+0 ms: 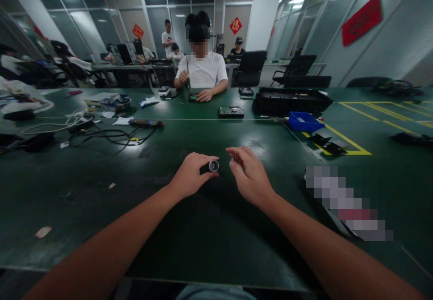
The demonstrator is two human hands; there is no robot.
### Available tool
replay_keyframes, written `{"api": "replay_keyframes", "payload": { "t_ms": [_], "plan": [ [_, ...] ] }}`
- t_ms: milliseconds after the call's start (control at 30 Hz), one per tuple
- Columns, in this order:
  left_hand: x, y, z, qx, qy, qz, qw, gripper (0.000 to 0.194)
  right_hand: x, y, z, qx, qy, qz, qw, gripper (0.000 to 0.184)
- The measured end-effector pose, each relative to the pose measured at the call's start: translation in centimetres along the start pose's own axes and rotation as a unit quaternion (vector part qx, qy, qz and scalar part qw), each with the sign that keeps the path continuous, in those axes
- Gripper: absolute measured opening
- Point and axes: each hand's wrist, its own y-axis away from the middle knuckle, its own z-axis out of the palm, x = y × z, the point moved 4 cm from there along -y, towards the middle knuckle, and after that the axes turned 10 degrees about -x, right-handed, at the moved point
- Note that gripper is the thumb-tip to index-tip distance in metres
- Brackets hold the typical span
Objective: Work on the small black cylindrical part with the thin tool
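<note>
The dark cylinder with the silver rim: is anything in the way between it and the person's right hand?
Nothing visible is. The left hand holds the dark cylinder, and the right hand is beside it, apart. Only green tabletop shows behind the gap between them.

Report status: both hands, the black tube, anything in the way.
Left hand gripping black tube, seen nearly end-on. Right hand apart from tube, fingers curled; can't tell if holding anything. Blue tray beyond, not in the way.
</note>
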Motion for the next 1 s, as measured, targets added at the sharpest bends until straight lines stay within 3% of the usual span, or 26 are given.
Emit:
{"api": "replay_keyframes", "payload": {
  "t_ms": [233, 433, 667, 1000],
  "plan": [
    [-0.9, 0.0, -0.5, 0.035, 0.017, -0.071, 0.997, 0.037, -0.6, 0.3, -1.2, 0.04, 0.039, 0.003, 0.998, 0.026],
    [-1.3, 0.1, -0.6, 0.042, 0.019, -0.096, 0.994, 0.037, -0.8, 1.3, -1.5, 0.111, -0.032, -0.027, 0.993, 0.021],
    [-0.9, 0.1, -0.4, 0.038, 0.024, -0.067, 0.997, 0.037, -0.5, 1.1, -0.7, 0.048, -0.021, -0.027, 0.998, 0.019],
    [-0.7, 0.0, -0.5, 0.037, 0.011, -0.05, 0.998, 0.037, -0.6, 1.0, -0.8, 0.049, -0.005, -0.022, 0.999, 0.02]
  ]
}}
